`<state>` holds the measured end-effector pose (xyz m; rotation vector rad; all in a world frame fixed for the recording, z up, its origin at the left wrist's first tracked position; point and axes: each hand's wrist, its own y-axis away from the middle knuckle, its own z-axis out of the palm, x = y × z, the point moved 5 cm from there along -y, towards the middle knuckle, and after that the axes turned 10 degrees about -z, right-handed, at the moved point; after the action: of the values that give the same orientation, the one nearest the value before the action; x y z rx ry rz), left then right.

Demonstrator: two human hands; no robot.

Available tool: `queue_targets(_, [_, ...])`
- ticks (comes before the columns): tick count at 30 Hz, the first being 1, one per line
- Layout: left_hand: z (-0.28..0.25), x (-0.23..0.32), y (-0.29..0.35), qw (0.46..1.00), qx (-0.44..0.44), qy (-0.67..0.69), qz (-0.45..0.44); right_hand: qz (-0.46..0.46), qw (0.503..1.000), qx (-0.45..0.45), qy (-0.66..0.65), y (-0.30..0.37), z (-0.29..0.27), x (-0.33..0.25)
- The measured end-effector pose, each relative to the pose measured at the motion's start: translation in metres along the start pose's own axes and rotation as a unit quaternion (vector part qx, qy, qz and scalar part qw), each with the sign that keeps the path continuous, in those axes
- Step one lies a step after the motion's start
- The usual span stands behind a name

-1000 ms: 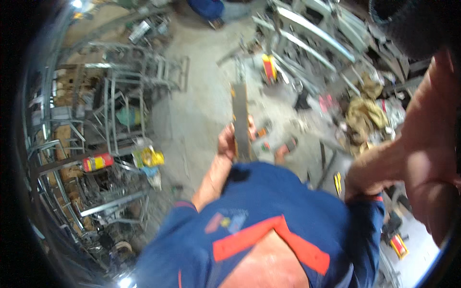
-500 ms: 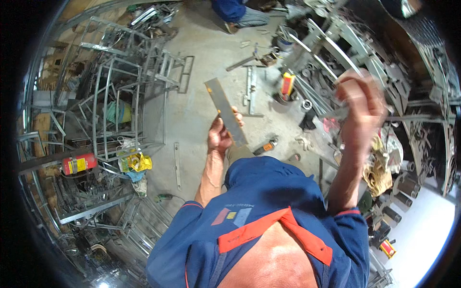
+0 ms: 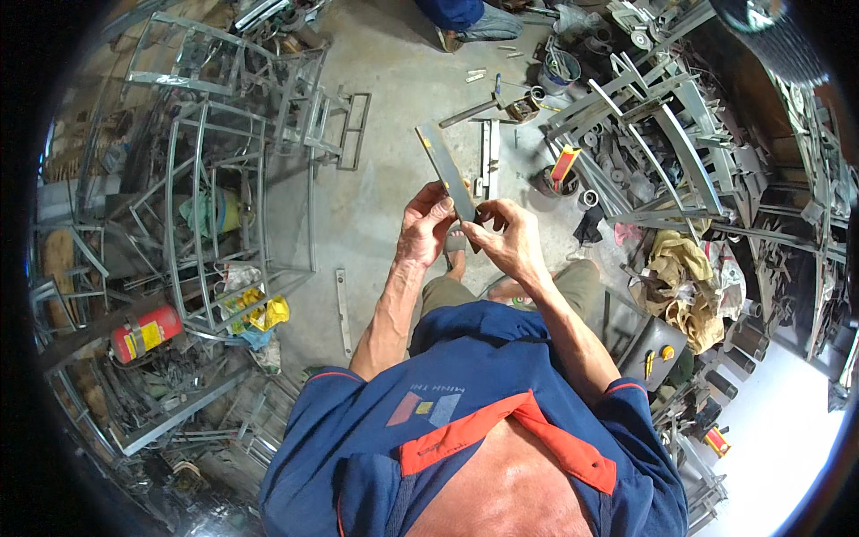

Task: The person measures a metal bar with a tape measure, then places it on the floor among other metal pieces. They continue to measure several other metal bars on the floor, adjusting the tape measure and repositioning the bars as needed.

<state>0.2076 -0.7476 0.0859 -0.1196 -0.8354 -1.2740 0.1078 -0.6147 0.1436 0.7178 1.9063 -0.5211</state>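
Observation:
A long flat grey metal strip with rusty orange marks along one edge is held out in front of my body, tilted with its far end to the left. My left hand pinches its left edge between thumb and fingers, near the lower half. At the lower end, my right hand has thumb and fingers closed on the strip from the right. Fingers partly hide that near end. Beyond the strip, a narrow metal piece lies on the concrete floor.
Welded metal frames stand at left, with a red fire extinguisher nearby. A bucket of tools and metal offcuts fill the far right. Tan cloth lies at right. Another person is at the far edge.
My right hand has come down from its raised place at right and now grips the strip's lower end. The strip and my left hand have shifted slightly right in the view.

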Motion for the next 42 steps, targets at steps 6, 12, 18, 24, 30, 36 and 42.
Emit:
queue_targets(6, [-0.01,0.0,-0.02,1.0,-0.013,-0.021,-0.018,-0.032,0.998,0.011,0.047,-0.016,0.003,0.004])
queue_targets(12, [-0.009,-0.01,-0.039,0.99,-0.003,-0.107,-0.094,0.17,0.939,-0.06,-0.292,-0.007,0.003,0.074])
queue_targets(18, [-0.108,-0.087,-0.037,0.785,0.179,-0.483,-0.343,0.355,0.638,0.008,-0.683,0.03,0.009,0.161])
queue_targets(24, [-0.21,-0.13,-0.007,0.579,0.25,-0.593,-0.501,0.314,0.726,0.049,-0.61,0.022,-0.014,0.215])
queue_targets(30, [-0.291,-0.121,-0.072,0.513,0.254,-0.591,-0.569,0.291,0.956,0.032,-0.033,-0.049,0.005,0.315])
queue_targets(36, [-0.365,-0.136,-0.197,0.465,0.229,-0.747,-0.417,0.329,0.942,-0.003,0.071,-0.134,0.129,0.518])
queue_targets(42, [-0.392,-0.148,-0.265,0.485,0.311,-0.796,-0.188,0.325,0.939,0.024,0.112,-0.216,0.285,0.749])
